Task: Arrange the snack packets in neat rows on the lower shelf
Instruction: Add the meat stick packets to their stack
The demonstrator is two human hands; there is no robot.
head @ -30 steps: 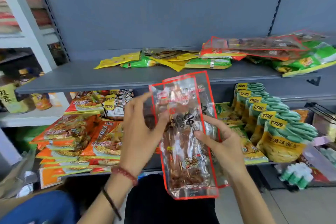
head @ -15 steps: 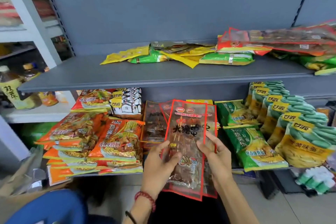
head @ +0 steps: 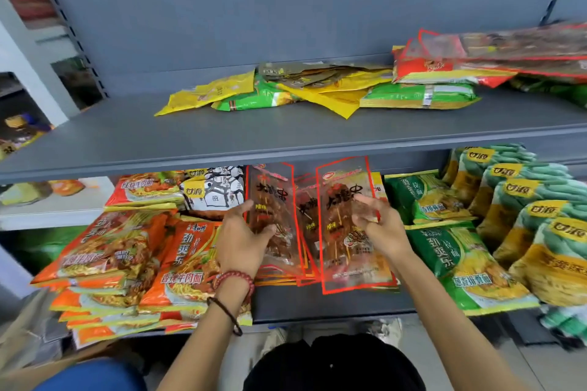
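While the fingers of my left hand (head: 239, 241) pinch the left packet (head: 273, 200) by its edge and my right hand (head: 384, 232) pinches the right packet (head: 343, 232) likewise, both packets lie on the lower shelf (head: 317, 305). A third packet (head: 306, 216) sits between them, with orange packs (head: 178, 251) to the left and green packs (head: 457, 257) to the right. Each packet's long axis runs front to back, logo end toward the back. I judge the film slick: an uneven release could let them skew, slide over the third packet, or ride onto the green packs and break the row.
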